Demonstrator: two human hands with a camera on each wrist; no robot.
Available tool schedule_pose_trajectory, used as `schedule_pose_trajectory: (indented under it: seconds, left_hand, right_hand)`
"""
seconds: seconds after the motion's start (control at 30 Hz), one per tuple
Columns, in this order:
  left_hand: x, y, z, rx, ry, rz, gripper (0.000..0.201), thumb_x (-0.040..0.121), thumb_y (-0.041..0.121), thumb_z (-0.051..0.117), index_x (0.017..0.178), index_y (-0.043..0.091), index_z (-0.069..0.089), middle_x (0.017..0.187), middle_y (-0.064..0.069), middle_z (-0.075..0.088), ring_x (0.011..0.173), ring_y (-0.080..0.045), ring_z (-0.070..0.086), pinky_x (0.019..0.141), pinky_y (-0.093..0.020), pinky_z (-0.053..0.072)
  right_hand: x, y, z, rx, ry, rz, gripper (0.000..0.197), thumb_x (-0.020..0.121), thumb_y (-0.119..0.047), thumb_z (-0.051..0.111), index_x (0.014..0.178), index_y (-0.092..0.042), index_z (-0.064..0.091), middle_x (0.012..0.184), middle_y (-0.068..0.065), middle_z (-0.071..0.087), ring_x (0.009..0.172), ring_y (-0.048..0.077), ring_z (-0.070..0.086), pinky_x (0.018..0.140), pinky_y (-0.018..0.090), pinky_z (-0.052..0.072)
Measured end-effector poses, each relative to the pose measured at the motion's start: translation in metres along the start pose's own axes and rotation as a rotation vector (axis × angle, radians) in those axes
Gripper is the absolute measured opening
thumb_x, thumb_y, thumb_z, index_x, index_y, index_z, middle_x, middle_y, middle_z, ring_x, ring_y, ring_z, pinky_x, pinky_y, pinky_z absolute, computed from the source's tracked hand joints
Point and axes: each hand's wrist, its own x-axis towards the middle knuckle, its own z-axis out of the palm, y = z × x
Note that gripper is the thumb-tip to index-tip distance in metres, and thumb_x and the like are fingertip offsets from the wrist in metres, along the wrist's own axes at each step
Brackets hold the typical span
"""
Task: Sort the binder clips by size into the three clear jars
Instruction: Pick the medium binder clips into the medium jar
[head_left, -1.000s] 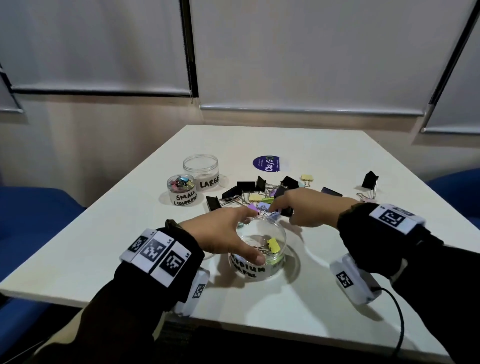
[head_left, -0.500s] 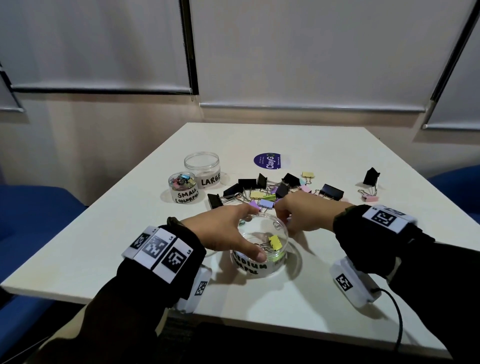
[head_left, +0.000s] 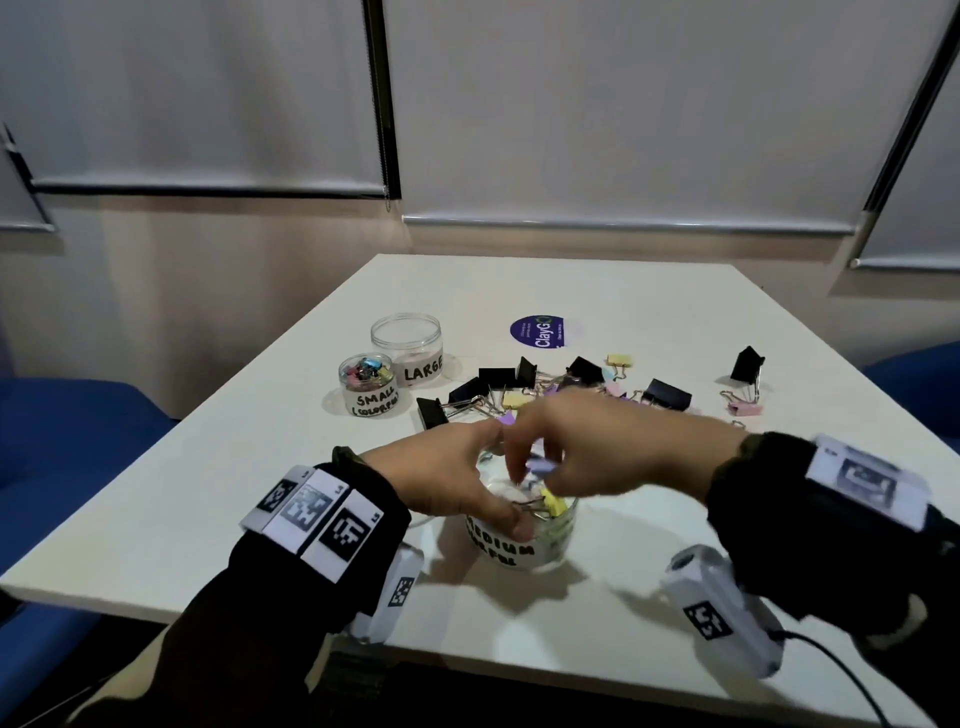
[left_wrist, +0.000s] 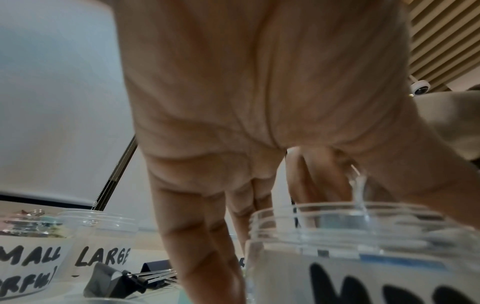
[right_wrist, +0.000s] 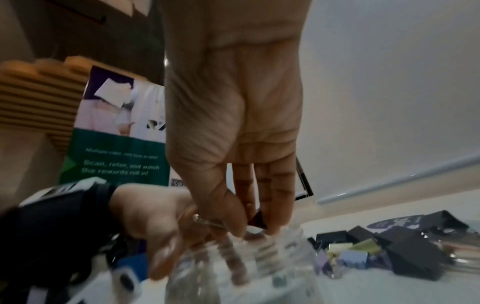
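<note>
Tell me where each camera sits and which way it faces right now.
Head: looks forward and down at the table; both hands and sleeves show.
Left wrist: low, beneath the left hand, facing the medium jar.
Right wrist: beneath the right hand, which pinches a clip over that jar.
All three share the medium jar.

Right hand (head_left: 587, 447) blurred, medium jar (head_left: 524, 540) mouth half hidden beneath

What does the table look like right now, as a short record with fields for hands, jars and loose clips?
left hand: grips medium jar at its rim
right hand: over medium jar, pinching a purple clip
small jar: holds coloured clips
large jar: looks empty
loose clips: black and pastel, piled behind the hands
lone black clip: far right
</note>
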Motion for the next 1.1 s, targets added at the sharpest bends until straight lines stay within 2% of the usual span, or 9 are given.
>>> schedule_pose_trajectory:
  seconds: [0.13, 0.27, 0.37, 0.43, 0.53, 0.67, 0.77, 0.97, 1.1]
  left_hand:
    - [0.001, -0.004, 0.002, -0.011, 0.017, 0.004, 0.071, 0.061, 0.031, 0.09, 0.12, 0.036, 0.05, 0.103, 0.026, 0.057, 0.09, 0.012, 0.051, 0.063, -0.002, 0.036]
    - [0.003, -0.005, 0.002, -0.042, 0.002, -0.013, 0.073, 0.06, 0.032, 0.091, 0.121, 0.036, 0.05, 0.111, 0.022, 0.06, 0.104, -0.003, 0.056, 0.075, -0.014, 0.044]
    - [0.001, -0.003, 0.001, -0.039, -0.016, -0.015, 0.077, 0.061, 0.033, 0.09, 0.125, 0.038, 0.047, 0.119, 0.021, 0.057, 0.103, -0.003, 0.056, 0.071, -0.011, 0.042]
    - [0.001, -0.001, 0.001, -0.017, -0.027, -0.016, 0.088, 0.062, 0.037, 0.089, 0.136, 0.033, 0.042, 0.132, 0.015, 0.052, 0.106, -0.006, 0.055, 0.075, -0.012, 0.042]
    - [0.0, 0.001, -0.001, 0.001, -0.025, -0.038, 0.101, 0.061, 0.041, 0.089, 0.145, 0.03, 0.035, 0.142, 0.01, 0.046, 0.112, -0.009, 0.053, 0.086, -0.021, 0.041]
    - [-0.002, 0.004, 0.001, -0.001, -0.021, -0.054, 0.102, 0.06, 0.043, 0.089, 0.146, 0.028, 0.034, 0.144, 0.01, 0.046, 0.111, -0.007, 0.049, 0.089, -0.022, 0.038]
    - [-0.002, 0.006, 0.002, 0.027, -0.01, -0.063, 0.103, 0.06, 0.046, 0.088, 0.145, 0.027, 0.034, 0.144, 0.009, 0.046, 0.11, -0.007, 0.048, 0.09, -0.023, 0.039]
    - [0.001, 0.015, 0.009, 0.131, 0.017, -0.072, 0.105, 0.06, 0.057, 0.083, 0.145, 0.025, 0.031, 0.145, 0.004, 0.045, 0.118, -0.013, 0.052, 0.097, -0.028, 0.043]
    - [-0.002, 0.018, 0.013, 0.204, 0.021, -0.047, 0.11, 0.062, 0.063, 0.078, 0.149, 0.024, 0.026, 0.148, 0.005, 0.043, 0.125, -0.013, 0.049, 0.098, -0.025, 0.041]
  right_hand:
    - [0.014, -0.003, 0.018, -0.254, -0.1, -0.061, 0.025, 0.082, -0.01, 0.062, 0.101, -0.023, 0.07, 0.096, -0.002, 0.066, 0.08, 0.018, 0.056, 0.05, 0.02, 0.028]
    - [0.023, -0.004, 0.024, -0.486, -0.085, -0.106, 0.021, 0.086, -0.011, 0.057, 0.103, -0.015, 0.067, 0.102, 0.006, 0.064, 0.089, 0.028, 0.063, 0.06, 0.029, 0.037]
    - [0.02, 0.003, 0.027, -0.438, -0.008, -0.137, 0.018, 0.084, -0.013, 0.06, 0.099, -0.014, 0.068, 0.105, 0.005, 0.064, 0.092, 0.028, 0.063, 0.062, 0.032, 0.045]
    - [0.01, 0.014, 0.02, -0.279, 0.16, -0.124, 0.019, 0.077, -0.005, 0.063, 0.091, -0.015, 0.071, 0.096, 0.001, 0.068, 0.084, 0.025, 0.066, 0.062, 0.031, 0.05]
    - [-0.004, 0.047, 0.005, -0.155, 0.36, 0.089, 0.017, 0.078, -0.004, 0.06, 0.083, -0.017, 0.07, 0.086, -0.003, 0.067, 0.078, 0.021, 0.061, 0.063, 0.03, 0.048]
    - [-0.019, 0.101, 0.0, -0.129, 0.283, 0.466, 0.015, 0.079, -0.01, 0.06, 0.081, -0.021, 0.069, 0.082, -0.002, 0.068, 0.084, 0.023, 0.061, 0.071, 0.034, 0.052]
    - [-0.029, 0.132, 0.005, -0.131, 0.202, 0.642, 0.022, 0.076, -0.004, 0.057, 0.071, -0.025, 0.059, 0.085, 0.001, 0.064, 0.081, 0.023, 0.058, 0.065, 0.029, 0.047]
    - [-0.034, 0.142, 0.019, -0.164, 0.1, 0.69, 0.024, 0.082, -0.009, 0.054, 0.098, -0.022, 0.066, 0.103, 0.002, 0.067, 0.093, 0.021, 0.061, 0.068, 0.026, 0.048]
    - [-0.033, 0.139, 0.016, -0.094, -0.04, 0.719, 0.053, 0.068, 0.005, 0.064, 0.114, -0.022, 0.064, 0.102, 0.001, 0.063, 0.086, 0.018, 0.056, 0.058, 0.021, 0.042]
